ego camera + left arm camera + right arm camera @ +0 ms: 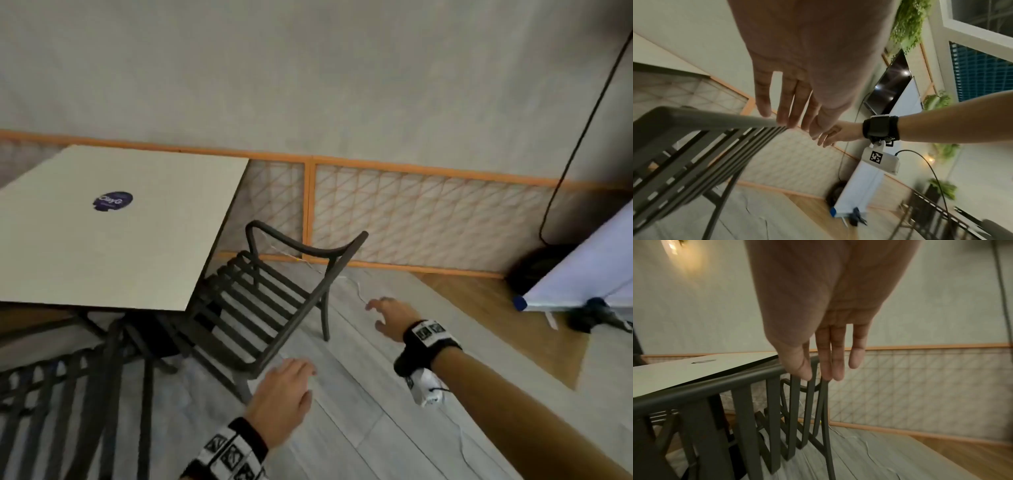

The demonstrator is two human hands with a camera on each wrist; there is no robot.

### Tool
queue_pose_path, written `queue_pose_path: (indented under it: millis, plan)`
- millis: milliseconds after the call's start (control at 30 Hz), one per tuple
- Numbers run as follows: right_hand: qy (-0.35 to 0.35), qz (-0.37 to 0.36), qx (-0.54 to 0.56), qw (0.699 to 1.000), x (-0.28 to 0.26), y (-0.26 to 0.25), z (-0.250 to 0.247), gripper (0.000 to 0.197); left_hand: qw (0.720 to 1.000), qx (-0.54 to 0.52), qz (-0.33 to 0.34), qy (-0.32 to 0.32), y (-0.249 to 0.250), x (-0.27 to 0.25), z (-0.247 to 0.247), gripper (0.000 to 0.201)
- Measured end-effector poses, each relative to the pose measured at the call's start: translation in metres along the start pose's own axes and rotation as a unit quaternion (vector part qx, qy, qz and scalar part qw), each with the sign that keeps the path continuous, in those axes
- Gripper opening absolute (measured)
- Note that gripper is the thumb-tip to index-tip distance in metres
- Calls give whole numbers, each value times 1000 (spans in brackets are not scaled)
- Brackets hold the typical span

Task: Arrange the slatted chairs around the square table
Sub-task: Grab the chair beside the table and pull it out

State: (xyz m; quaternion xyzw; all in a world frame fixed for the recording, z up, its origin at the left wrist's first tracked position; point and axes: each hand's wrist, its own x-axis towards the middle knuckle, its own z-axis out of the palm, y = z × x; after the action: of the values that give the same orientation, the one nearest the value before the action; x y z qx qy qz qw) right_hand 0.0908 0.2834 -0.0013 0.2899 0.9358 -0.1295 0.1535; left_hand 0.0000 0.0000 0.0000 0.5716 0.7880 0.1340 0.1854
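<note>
A square beige table with a blue round sticker stands at the left. A dark slatted chair sits at its right side, the seat partly under the tabletop. My left hand hovers by the chair's near corner, fingers straight and holding nothing. In the left wrist view its fingertips lie just at the end of the chair's top rail. My right hand is open to the right of the chair, apart from it. In the right wrist view its fingers hang straight in front of the rail and table.
A second slatted chair fills the bottom left by the table's base. An orange-framed lattice panel runs along the wall. A white rolled sheet leans at the right by a dark round object. A thin white wire lies on the floor.
</note>
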Motion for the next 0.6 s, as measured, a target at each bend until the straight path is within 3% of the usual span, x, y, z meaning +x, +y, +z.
queue_pose_path:
  millis: [67, 167, 267, 367, 500, 600]
  plan:
    - [29, -18, -20, 999, 36, 1, -15, 49, 995, 39, -24, 92, -9, 34, 0, 50]
    - [74, -73, -81, 991, 89, -10, -26, 67, 992, 28, -118, 46, -28, 75, -4, 70]
    - [79, -116, -134, 981, 127, -22, -18, 76, 988, 20, -153, -25, -48, 100, 3, 78]
    - [52, -125, -162, 978, 158, -27, -12, 68, 983, -43, -161, -77, -64, 116, 7, 81]
    - [8, -111, -178, 978, 187, -24, 0, 37, 977, -71, -166, -116, -78, 128, 11, 77]
    - [-14, -110, -206, 972, 200, -26, -2, 38, 972, -83, -168, -140, -82, 136, 9, 73]
